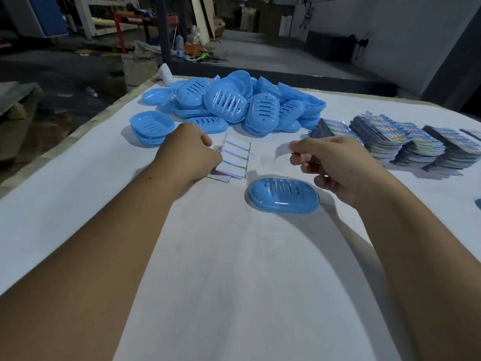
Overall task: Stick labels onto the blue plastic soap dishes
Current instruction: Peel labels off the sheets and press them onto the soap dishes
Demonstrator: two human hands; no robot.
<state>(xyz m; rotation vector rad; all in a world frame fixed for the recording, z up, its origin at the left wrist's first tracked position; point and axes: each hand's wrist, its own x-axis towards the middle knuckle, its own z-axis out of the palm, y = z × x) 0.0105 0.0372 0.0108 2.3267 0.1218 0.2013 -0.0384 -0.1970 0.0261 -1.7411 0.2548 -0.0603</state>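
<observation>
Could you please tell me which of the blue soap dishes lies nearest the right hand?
The single soap dish lying alone just below the right hand, slotted side up; the others sit piled farther back.

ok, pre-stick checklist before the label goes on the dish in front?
1. Label in the right hand: ok, pinched at the fingertips, hanging clear of the table.
2. Label flat, not folded on itself: cannot tell, it curls.
3. Adhesive side facing down: cannot tell.
4. Single soap dish in reach: ok, just below the right hand, slotted face up.
5. Dish steadied: not ok, neither hand touches it.
6. Left hand: ok, holds down the label sheets, away from the dish.
</observation>
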